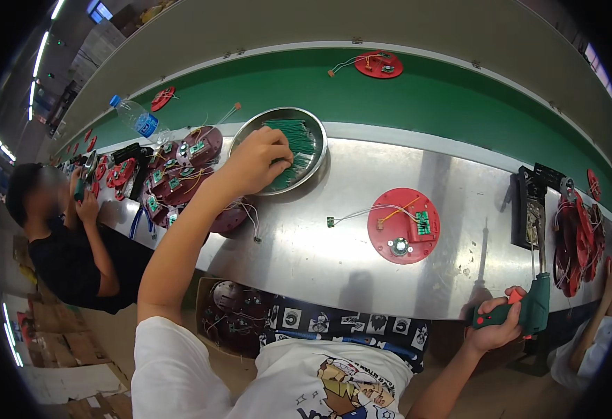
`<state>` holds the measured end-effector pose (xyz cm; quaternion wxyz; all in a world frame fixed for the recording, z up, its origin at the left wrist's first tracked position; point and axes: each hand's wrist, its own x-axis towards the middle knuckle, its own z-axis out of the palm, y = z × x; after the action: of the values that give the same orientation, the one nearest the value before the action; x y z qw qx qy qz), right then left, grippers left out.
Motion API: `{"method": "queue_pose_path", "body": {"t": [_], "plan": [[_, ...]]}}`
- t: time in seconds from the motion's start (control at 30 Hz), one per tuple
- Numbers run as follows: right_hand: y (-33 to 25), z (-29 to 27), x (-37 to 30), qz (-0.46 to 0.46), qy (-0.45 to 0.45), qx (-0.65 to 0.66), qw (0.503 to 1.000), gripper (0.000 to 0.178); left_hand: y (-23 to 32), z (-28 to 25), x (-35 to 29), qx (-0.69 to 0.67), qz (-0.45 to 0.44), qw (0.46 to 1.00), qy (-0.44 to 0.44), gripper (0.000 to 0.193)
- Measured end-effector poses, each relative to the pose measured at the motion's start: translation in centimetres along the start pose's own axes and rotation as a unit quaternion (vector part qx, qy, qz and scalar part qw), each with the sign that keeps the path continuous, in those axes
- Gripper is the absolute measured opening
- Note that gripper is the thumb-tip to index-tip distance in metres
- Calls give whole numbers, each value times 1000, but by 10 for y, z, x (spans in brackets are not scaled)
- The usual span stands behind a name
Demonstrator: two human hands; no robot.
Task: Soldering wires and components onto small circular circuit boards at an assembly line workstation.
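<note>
My left hand [258, 162] reaches into a round metal bowl [322, 157] full of thin green wires [293, 133]. Its fingers are bent in a pinch over the wires, and whatever lies between the fingertips is hidden. Low on the right, my right hand [499, 327] is wrapped round the grip of a green soldering gun [538, 305] with red parts, its slim metal shaft pointing away from me. Between my hands a round red plate [383, 237] lies on the metal bench; it carries a green terminal block, a small round part and white leads ending in a little connector.
Dark red plates [180, 174] with boards and leads are heaped left of the bowl, a plastic bottle [138, 119] behind them. A black stand [527, 206] and stacked red plates [578, 241] occupy the right. Under the bench sits a box of parts [233, 314]. Another person [69, 237] works at left.
</note>
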<state>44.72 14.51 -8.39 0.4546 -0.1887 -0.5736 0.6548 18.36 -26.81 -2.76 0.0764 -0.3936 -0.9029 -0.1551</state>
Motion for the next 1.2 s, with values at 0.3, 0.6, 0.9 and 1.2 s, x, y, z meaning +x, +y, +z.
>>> {"method": "queue_pose_path", "body": {"t": [0.3, 0.6, 0.9, 1.2], "plan": [[-5, -16, -8, 59, -212, 40, 975, 52, 106, -3, 9, -121, 55, 975, 179, 20], [-2, -30, -37, 77, -363, -143, 917, 43, 192, 88, 29, -190, -3, 959, 211, 8], [-20, -4, -35, 137, -297, -47, 944, 33, 195, 98, 31, -137, -2, 965, 224, 10], [-22, -2, -34, 135, -326, -46, 935, 34, 191, 104, 31, -119, 35, 964, 237, 15]]}}
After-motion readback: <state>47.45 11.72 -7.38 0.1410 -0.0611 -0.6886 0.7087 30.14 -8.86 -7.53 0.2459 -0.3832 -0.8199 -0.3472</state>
